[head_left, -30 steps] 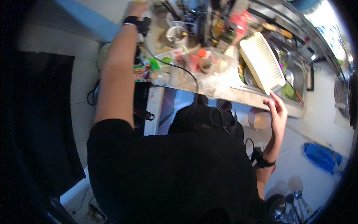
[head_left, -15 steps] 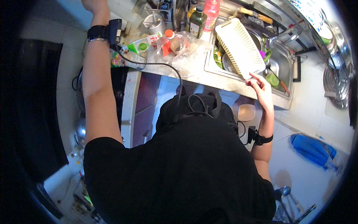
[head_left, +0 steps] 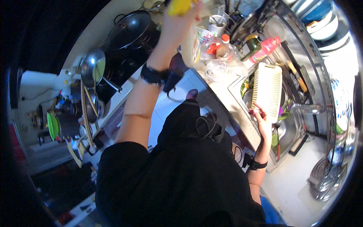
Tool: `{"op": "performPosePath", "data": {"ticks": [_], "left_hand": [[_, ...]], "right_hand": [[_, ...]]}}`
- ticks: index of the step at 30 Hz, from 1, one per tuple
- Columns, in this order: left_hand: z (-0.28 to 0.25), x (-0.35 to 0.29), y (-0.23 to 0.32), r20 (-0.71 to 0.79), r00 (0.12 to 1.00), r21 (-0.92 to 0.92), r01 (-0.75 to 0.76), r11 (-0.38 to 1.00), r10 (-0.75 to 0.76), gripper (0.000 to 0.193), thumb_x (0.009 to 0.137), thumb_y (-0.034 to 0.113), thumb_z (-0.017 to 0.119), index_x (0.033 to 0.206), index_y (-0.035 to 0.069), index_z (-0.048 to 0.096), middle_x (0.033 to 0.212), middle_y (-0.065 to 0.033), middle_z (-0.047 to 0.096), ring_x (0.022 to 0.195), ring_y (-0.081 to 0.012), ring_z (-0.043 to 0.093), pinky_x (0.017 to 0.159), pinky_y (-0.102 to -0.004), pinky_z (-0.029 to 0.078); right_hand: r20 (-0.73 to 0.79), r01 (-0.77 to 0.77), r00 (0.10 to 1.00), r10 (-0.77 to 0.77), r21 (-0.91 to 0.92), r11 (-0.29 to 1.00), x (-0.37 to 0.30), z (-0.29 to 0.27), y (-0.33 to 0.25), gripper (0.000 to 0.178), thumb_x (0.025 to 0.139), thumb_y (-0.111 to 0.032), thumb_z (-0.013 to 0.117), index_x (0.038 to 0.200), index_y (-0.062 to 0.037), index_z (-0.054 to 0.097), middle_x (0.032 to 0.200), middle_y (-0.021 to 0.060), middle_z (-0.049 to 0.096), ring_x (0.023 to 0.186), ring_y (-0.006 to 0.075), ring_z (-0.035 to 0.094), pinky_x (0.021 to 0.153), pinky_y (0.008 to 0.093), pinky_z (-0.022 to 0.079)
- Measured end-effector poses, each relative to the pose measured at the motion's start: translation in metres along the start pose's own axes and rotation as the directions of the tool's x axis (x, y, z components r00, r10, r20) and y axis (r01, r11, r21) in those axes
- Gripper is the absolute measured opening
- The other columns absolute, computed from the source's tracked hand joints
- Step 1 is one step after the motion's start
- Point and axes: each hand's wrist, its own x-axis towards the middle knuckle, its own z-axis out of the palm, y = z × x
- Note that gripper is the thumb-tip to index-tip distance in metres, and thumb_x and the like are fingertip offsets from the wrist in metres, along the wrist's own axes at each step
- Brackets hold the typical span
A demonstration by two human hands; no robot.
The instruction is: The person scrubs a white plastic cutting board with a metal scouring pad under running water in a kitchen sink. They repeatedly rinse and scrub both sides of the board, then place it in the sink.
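Observation:
Raised at the top, my left hand [head_left: 179,28] is closed round a bottle with a yellow top [head_left: 190,51]. Its pale, see-through body hangs below the fist and carries a label; motion blurs it, and part lies behind the hand. My right hand [head_left: 263,120] is at the near end of a cream plastic basket [head_left: 266,85], fingers loosely bent and apart, with nothing in them. Whether a fingertip touches the basket rim I cannot tell. The basket lies across the sink [head_left: 293,126], over some green leaves.
On the counter [head_left: 223,96] stand a bottle with an orange cap [head_left: 225,39], crumpled clear plastic bags [head_left: 223,70] and a pink bottle [head_left: 264,50]. A black wok [head_left: 130,30] sits on the stove at the left, with a steel pan [head_left: 93,67] nearer. A dish rack runs along the right.
The view has swung left, bringing the stove and pans in. My left hand, cut off by the edge before, now shows with the bottle in it. My right hand stays by the basket.

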Motion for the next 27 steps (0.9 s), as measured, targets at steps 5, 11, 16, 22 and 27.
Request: {"op": "performPosePath", "data": {"ticks": [5,11,16,22,27], "left_hand": [[-0.029,-0.109,-0.001,0.043,0.973,0.241,0.210,0.948,-0.226,0.033,0.097,0.013,0.067,0.127,0.001,0.063,0.117,-0.0069,0.068,0.097,-0.0146,0.068,0.087,-0.0304,0.054],[-0.088,-0.189,-0.001,0.043,0.990,0.787,0.049,0.615,-0.133,0.030,0.088,0.031,0.074,0.110,0.010,0.073,0.107,-0.0124,0.073,0.099,-0.0297,0.069,0.089,-0.0378,0.053],[-0.137,-0.234,0.013,-0.188,0.938,0.752,0.328,0.573,-0.290,0.034,0.088,0.043,0.072,0.106,0.015,0.074,0.100,-0.0109,0.075,0.090,-0.0327,0.071,0.076,-0.0399,0.057],[-0.212,-0.269,0.045,-0.336,0.879,0.698,0.474,0.537,-0.339,0.041,0.088,0.051,0.068,0.106,0.015,0.075,0.089,-0.0126,0.074,0.080,-0.0356,0.071,0.070,-0.0427,0.056],[-0.273,-0.295,0.072,-0.504,0.766,0.607,0.643,0.467,-0.400,0.044,0.089,0.055,0.066,0.100,0.014,0.077,0.088,-0.0161,0.074,0.081,-0.0340,0.072,0.068,-0.0410,0.057]], "right_hand": [[0.236,0.080,0.970,-0.055,-0.098,0.992,0.033,0.038,-0.015,0.035,0.102,-0.009,0.059,0.135,0.0019,0.058,0.102,0.0122,0.074,0.096,0.0174,0.069,0.092,0.0313,0.053],[0.352,0.083,0.936,-0.027,-0.144,0.986,0.039,0.076,-0.024,0.036,0.102,-0.009,0.058,0.136,0.0039,0.057,0.105,0.0144,0.074,0.098,0.0181,0.069,0.092,0.0304,0.052],[0.338,0.008,0.941,0.035,-0.126,0.992,0.038,0.092,-0.016,0.039,0.103,-0.011,0.058,0.138,0.0034,0.055,0.109,0.0168,0.073,0.099,0.0198,0.069,0.095,0.0321,0.052],[0.406,-0.026,0.909,0.099,-0.182,0.983,0.056,0.142,-0.018,0.045,0.103,-0.019,0.061,0.141,0.0035,0.052,0.113,0.0202,0.071,0.104,0.0244,0.069,0.098,0.0360,0.054],[0.474,0.045,0.877,0.079,-0.243,0.969,0.068,0.193,-0.030,0.040,0.103,-0.013,0.059,0.139,0.0036,0.055,0.110,0.0169,0.072,0.101,0.0219,0.069,0.096,0.0339,0.053]]}}
